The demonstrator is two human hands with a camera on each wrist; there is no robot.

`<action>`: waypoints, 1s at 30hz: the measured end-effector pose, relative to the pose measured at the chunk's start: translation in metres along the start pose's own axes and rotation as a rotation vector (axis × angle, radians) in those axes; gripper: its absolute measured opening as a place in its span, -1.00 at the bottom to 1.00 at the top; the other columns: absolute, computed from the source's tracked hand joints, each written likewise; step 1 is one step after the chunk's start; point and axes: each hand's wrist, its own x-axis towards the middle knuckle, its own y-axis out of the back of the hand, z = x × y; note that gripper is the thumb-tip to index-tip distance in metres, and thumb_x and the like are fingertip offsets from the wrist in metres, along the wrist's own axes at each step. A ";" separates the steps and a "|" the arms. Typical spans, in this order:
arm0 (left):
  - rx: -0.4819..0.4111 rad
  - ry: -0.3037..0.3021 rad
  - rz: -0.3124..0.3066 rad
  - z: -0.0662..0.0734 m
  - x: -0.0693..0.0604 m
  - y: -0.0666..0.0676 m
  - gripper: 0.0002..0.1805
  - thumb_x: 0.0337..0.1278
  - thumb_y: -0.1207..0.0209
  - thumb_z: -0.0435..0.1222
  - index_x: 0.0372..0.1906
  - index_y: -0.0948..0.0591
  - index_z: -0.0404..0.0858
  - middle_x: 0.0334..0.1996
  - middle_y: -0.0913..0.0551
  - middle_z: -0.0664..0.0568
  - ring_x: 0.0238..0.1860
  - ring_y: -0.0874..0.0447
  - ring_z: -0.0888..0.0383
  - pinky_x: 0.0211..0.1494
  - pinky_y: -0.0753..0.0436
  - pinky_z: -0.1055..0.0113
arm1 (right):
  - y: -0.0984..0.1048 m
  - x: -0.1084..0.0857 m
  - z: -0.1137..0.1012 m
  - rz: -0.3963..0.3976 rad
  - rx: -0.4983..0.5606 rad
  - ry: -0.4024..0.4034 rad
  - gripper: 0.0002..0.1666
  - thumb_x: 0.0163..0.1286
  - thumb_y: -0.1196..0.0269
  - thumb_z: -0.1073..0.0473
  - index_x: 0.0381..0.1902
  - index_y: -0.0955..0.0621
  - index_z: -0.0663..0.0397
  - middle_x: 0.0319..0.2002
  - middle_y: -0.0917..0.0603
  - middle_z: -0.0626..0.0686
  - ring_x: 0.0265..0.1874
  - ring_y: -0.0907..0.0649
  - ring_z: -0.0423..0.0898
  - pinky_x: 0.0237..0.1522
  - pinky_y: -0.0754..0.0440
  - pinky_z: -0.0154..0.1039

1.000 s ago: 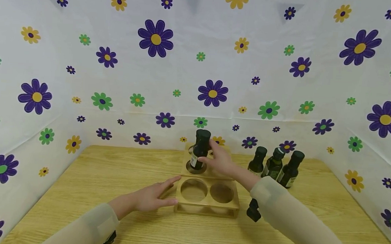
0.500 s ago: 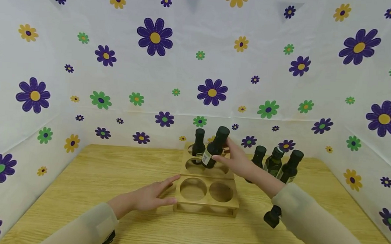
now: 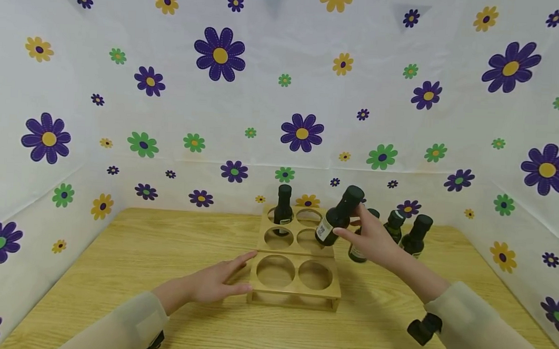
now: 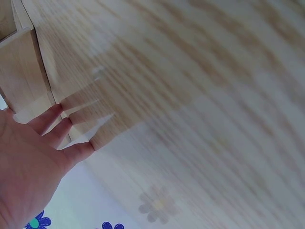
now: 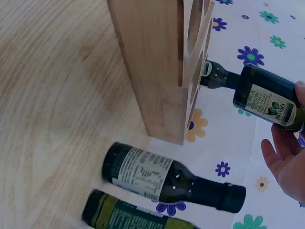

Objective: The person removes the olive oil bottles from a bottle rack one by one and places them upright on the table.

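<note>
My right hand (image 3: 373, 237) grips a dark olive oil bottle (image 3: 336, 222) whose label carries a picture of olives. The bottle leans, cap toward the right, above the right side of the stepped wooden rack (image 3: 296, 274). In the right wrist view the same bottle (image 5: 267, 98) is clear of the rack wall, fingers around its lower part. A second dark bottle (image 3: 283, 209) stands in the rack's back left hole. My left hand (image 3: 207, 282) lies at the rack's left side with fairly straight fingers, some of them touching its edge.
Three more bottles stand on the table right of the rack: one (image 3: 357, 252) partly behind my right hand, a middle one (image 3: 394, 225), and one (image 3: 416, 237) farthest right. A white flowered cloth (image 3: 264, 105) encloses the wooden table (image 3: 162, 242).
My right hand has lifted the bottle out of the rack's upper left hole and carried it rightward, tilting it. My left hand has stayed in place.
</note>
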 end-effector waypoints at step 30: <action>0.040 0.003 0.003 0.000 -0.001 -0.001 -0.16 0.33 0.03 0.22 0.56 0.11 0.18 0.41 -0.25 -0.23 0.40 -0.20 -0.07 0.40 -0.17 -0.08 | 0.029 -0.075 0.056 0.077 -0.091 -0.043 -0.40 0.36 -0.29 0.27 0.21 -0.29 0.40 -0.11 -0.59 0.28 -0.13 -0.64 0.28 -0.24 -0.65 0.02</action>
